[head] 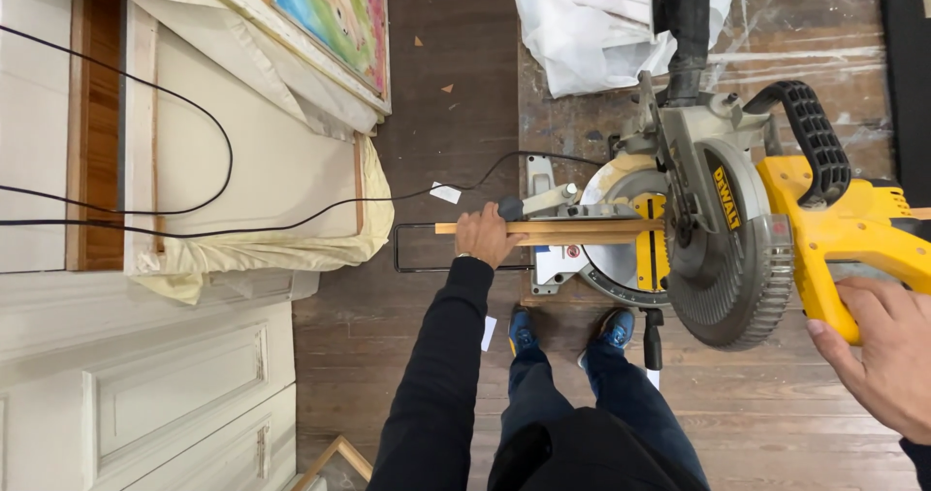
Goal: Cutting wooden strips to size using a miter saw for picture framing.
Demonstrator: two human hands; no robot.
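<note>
**Strip on the saw, both hands set**

Our left hand clamps the wooden strip against the miter saw fence, left of the blade. Right hand wraps the saw's yellow handle, fingers closed. Risks: strip kicks if the grip slackens; power cord left of the saw could snag.
</note>
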